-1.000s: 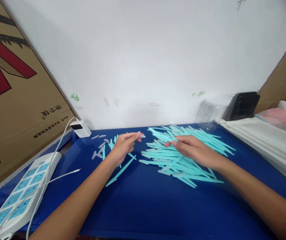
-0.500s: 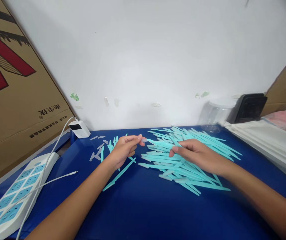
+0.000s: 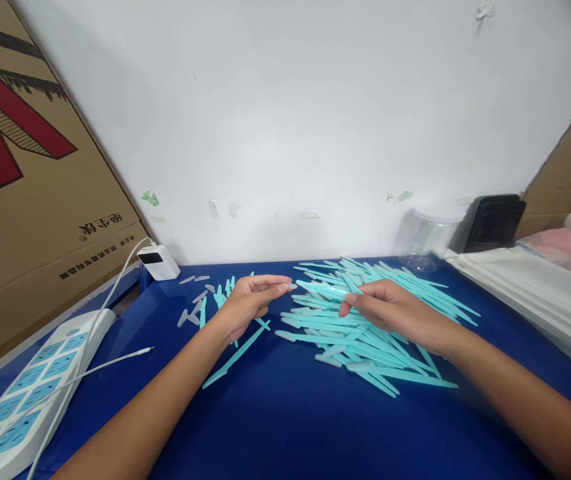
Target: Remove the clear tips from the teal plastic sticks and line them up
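clr cap [image 3: 292,287] btwn L fingers [image 3: 278,290] | teal stick [image 3: 322,289] btwn R fingers [image 3: 358,301]

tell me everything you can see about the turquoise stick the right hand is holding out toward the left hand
The slim turquoise stick looks like glossy plastic, with an uneven edge toward its tip. The right hand grips it and hides its other end. It points left, nearly level in view, in front of the pile of slim turquoise plastic-looking sticks. Its tip faces the small translucent piece in the left hand; contact is unclear.
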The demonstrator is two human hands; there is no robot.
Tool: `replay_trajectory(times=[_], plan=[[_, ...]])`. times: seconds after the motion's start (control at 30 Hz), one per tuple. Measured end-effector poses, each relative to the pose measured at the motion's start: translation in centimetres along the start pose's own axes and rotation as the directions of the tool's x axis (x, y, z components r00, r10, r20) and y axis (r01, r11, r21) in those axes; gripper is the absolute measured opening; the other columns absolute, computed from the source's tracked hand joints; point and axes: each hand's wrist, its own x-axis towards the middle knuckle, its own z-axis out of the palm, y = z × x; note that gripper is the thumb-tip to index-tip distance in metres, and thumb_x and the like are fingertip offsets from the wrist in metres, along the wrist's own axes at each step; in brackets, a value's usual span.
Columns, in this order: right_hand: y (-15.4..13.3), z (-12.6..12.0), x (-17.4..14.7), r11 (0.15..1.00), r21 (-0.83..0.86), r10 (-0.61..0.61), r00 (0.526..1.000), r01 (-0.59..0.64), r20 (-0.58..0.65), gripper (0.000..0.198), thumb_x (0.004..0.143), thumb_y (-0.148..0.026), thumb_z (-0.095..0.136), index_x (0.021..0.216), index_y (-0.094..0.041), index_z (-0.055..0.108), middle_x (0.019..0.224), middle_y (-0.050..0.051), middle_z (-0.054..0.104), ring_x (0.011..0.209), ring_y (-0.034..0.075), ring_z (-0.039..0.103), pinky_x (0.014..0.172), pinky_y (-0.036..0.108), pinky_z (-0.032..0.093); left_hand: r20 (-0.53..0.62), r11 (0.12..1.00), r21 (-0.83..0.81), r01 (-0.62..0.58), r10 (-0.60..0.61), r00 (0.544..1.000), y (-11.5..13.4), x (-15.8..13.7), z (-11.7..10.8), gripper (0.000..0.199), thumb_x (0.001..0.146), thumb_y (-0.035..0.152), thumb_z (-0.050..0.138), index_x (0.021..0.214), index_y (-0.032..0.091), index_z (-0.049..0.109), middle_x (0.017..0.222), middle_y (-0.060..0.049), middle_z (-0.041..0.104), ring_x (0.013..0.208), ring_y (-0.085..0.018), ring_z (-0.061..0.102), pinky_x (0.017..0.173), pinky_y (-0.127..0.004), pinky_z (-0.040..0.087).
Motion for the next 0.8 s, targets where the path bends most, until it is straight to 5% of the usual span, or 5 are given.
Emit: replay_trajectory(times=[0.33, 0.5, 0.8], plan=[[0.1, -0.1, 0.1, 1.000, 0.024, -0.010, 1.000, 0.010, 0.019, 0.048, 0.099, -0.060, 0.055, 0.087, -0.021, 0.079, 0.058, -0.007, 0.022, 0.051, 0.011, 0.018, 0.050, 0.030, 0.017, -0.048, 0.994, 0.066, -0.085, 0.088, 0.995, -0.4, 0.3, 0.0, 0.045, 0.072, 0.046, 0.091, 0.107, 0.019, 0.082, 0.100, -0.012, 0.079, 0.049, -0.004, 0.038, 0.045, -0.024, 0.023], [0.2, 0.0, 0.0, 0.998, -0.051, -0.022, 0.999, 0.024, 0.039, 0.049, 0.099, -0.062, 0.054, 0.089, -0.021, 0.080, 0.059, -0.007, 0.020, 0.050, 0.011, 0.019, 0.049, 0.030, 0.019, -0.061, 0.991, 0.102, -0.082, 0.089, 0.994, -0.3, 0.1, 0.3, 0.043, 0.070, 0.046, 0.092, 0.103, 0.019, 0.083, 0.090, -0.010, 0.078, 0.062, -0.011, 0.057, 0.049, -0.023, 0.035], [-0.4, 0.6, -0.3, 0.995, -0.082, -0.050, 0.998, 0.054, 0.047, 0.051, 0.101, -0.062, 0.052, 0.092, -0.021, 0.080, 0.058, -0.007, 0.022, 0.049, 0.011, 0.020, 0.049, 0.030, 0.020, 0.000, 0.995, 0.057, -0.078, 0.078, 0.997, -0.1, -0.5, 1.3, 0.039, 0.069, 0.041, 0.094, 0.097, 0.016, 0.084, 0.088, -0.011, 0.079, 0.079, -0.020, 0.070, 0.064, -0.028, 0.050]])
